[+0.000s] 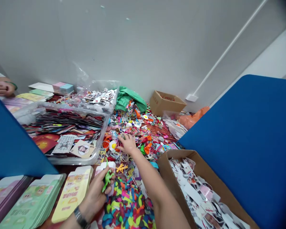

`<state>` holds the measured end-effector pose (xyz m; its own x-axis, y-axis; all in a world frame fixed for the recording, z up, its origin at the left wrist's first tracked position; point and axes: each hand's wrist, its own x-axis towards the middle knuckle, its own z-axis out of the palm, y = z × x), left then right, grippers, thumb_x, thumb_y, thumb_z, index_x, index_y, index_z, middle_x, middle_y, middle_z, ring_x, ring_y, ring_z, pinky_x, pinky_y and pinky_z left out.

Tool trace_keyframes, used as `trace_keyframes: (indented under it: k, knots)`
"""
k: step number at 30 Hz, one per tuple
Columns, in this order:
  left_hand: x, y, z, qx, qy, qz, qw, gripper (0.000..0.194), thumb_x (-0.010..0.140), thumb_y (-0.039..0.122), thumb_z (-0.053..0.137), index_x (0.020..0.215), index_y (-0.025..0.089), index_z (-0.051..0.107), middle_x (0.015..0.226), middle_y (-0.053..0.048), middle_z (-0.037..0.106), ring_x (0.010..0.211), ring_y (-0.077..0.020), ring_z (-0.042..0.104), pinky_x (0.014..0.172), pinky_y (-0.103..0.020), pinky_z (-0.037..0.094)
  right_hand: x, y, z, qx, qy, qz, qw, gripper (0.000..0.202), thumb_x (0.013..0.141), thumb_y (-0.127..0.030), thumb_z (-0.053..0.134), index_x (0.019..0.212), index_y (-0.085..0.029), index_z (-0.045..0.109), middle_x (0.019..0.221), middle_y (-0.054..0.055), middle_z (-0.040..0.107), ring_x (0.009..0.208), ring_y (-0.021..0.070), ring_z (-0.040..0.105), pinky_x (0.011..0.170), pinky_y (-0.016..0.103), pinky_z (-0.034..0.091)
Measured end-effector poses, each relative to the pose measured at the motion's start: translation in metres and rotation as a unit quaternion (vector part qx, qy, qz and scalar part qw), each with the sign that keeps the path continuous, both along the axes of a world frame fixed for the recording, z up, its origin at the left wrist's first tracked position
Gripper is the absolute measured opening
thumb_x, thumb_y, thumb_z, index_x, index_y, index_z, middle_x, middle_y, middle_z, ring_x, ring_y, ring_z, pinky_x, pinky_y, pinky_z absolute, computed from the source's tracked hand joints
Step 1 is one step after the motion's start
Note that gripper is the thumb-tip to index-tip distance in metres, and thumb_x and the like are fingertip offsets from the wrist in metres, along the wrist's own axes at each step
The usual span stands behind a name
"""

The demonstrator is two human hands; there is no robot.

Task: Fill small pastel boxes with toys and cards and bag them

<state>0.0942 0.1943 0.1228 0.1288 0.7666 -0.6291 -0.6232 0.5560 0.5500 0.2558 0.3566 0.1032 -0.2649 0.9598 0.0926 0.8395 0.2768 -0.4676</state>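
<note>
My left hand [98, 190], with a dark watch on its wrist, is closed around a small green plastic toy animal [107, 179]. A pink envelope [111, 165] lies partly hidden behind it. My right hand [128, 144] reaches out over the heap of mixed trinkets [133, 127], palm down with its fingers spread. A fried-egg toy [112, 145] sits just left of those fingers. An orange-yellow plastic figure [121, 168] rests between my two hands. Below them spreads a pile of bright balloons [126, 203]; part of it is hidden by my right forearm.
Yellow [72, 192] and green envelope stacks [33, 200] stand at left. Behind is a clear bin [102, 140] of cards. A carton [164, 168] of stickers stands right, another box [154, 106] at back. Blue partitions [248, 133] flank me. A co-worker's hand [2, 87] shows far left.
</note>
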Motion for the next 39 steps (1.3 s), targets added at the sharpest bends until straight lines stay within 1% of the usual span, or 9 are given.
trace_keyframes:
  k: [5, 9, 13, 19, 25, 29, 34, 36, 39]
  knots:
    - [-0.011, -0.012, -0.006, -0.041, -0.029, -0.016, 0.999, 0.015, 0.091, 0.028, 0.056, 0.085, 0.014, 0.06, 0.059, 0.0, 0.052, 0.043, -0.0067, 0.045, 0.033, -0.013, 0.024, 0.044, -0.017, -0.019, 0.005, -0.041, 0.017, 0.999, 0.054, 0.081, -0.015, 0.061, 0.131, -0.033, 0.057, 0.113, 0.005, 0.066, 0.107, 0.0226, 0.058, 0.096, 0.037, 0.045]
    - [-0.009, -0.017, -0.013, -0.051, -0.055, -0.042, 0.996, 0.011, 0.09, 0.027, 0.058, 0.089, 0.016, 0.06, 0.063, 0.0, 0.056, 0.049, -0.0103, 0.056, 0.04, -0.016, 0.04, 0.097, -0.033, -0.012, 0.032, -0.022, -0.018, 0.999, 0.048, 0.086, -0.013, 0.049, 0.133, -0.02, 0.054, 0.091, 0.003, 0.069, 0.084, 0.0181, 0.064, 0.084, 0.031, 0.05]
    - [0.001, -0.02, -0.012, -0.055, -0.082, -0.062, 0.993, 0.005, 0.089, 0.019, 0.057, 0.09, 0.015, 0.059, 0.081, -0.005, 0.066, 0.063, -0.0153, 0.067, 0.057, -0.026, 0.056, 0.124, -0.039, 0.003, 0.051, -0.031, -0.057, 0.997, 0.035, 0.089, -0.014, 0.044, 0.118, -0.019, 0.062, 0.089, 0.003, 0.07, 0.084, 0.0169, 0.063, 0.083, 0.029, 0.049]
    - [0.01, -0.027, -0.008, -0.017, -0.097, -0.086, 0.991, 0.009, 0.086, 0.019, 0.063, 0.093, 0.015, 0.06, 0.09, -0.004, 0.067, 0.064, -0.0149, 0.066, 0.056, -0.027, 0.057, 0.089, -0.03, -0.002, 0.044, -0.085, -0.085, 0.992, 0.028, 0.086, -0.02, 0.06, 0.113, -0.024, 0.065, 0.114, 0.007, 0.063, 0.099, 0.0188, 0.06, 0.085, 0.027, 0.045]
    - [0.002, -0.027, -0.007, -0.031, -0.064, -0.071, 0.995, 0.01, 0.086, 0.019, 0.062, 0.095, 0.015, 0.063, 0.08, -0.003, 0.066, 0.052, -0.0093, 0.059, 0.045, -0.02, 0.05, 0.069, -0.025, 0.004, 0.035, -0.123, -0.109, 0.986, 0.023, 0.095, -0.024, 0.047, 0.103, -0.022, 0.068, 0.103, 0.007, 0.066, 0.094, 0.0184, 0.061, 0.079, 0.025, 0.043]
    - [0.004, -0.022, -0.005, -0.043, -0.061, -0.061, 0.995, 0.01, 0.087, 0.02, 0.059, 0.094, 0.015, 0.064, 0.077, -0.003, 0.066, 0.049, -0.0091, 0.058, 0.041, -0.019, 0.048, 0.078, -0.045, 0.012, 0.028, -0.148, -0.077, 0.985, 0.025, 0.098, -0.028, 0.043, 0.108, -0.025, 0.066, 0.103, 0.005, 0.069, 0.094, 0.0178, 0.063, 0.079, 0.024, 0.042]
    - [0.011, -0.022, -0.01, -0.038, -0.069, -0.078, 0.994, 0.011, 0.083, 0.023, 0.066, 0.092, 0.017, 0.065, 0.076, -0.001, 0.067, 0.048, -0.0088, 0.058, 0.042, -0.018, 0.048, 0.088, -0.077, 0.003, -0.034, -0.211, -0.038, 0.976, 0.007, 0.085, -0.028, 0.065, 0.082, -0.025, 0.07, 0.085, 0.004, 0.07, 0.079, 0.019, 0.065, 0.068, 0.024, 0.043]
    - [0.01, -0.024, -0.014, -0.035, -0.073, -0.084, 0.993, 0.014, 0.082, 0.023, 0.067, 0.094, 0.017, 0.065, 0.078, -0.001, 0.068, 0.049, -0.009, 0.059, 0.044, -0.019, 0.049, 0.092, -0.077, 0.002, -0.034, -0.218, -0.05, 0.974, 0.011, 0.089, -0.03, 0.06, 0.089, -0.026, 0.07, 0.089, 0.004, 0.069, 0.083, 0.0192, 0.065, 0.069, 0.025, 0.044]
    - [0.009, -0.026, -0.016, -0.046, -0.068, -0.083, 0.993, 0.016, 0.083, 0.023, 0.066, 0.097, 0.016, 0.064, 0.079, -0.002, 0.068, 0.051, -0.0095, 0.059, 0.045, -0.019, 0.049, 0.094, -0.059, 0.004, -0.006, -0.212, -0.094, 0.973, 0.03, 0.094, -0.023, 0.047, 0.12, -0.028, 0.062, 0.115, 0.007, 0.063, 0.096, 0.0188, 0.062, 0.075, 0.026, 0.044]
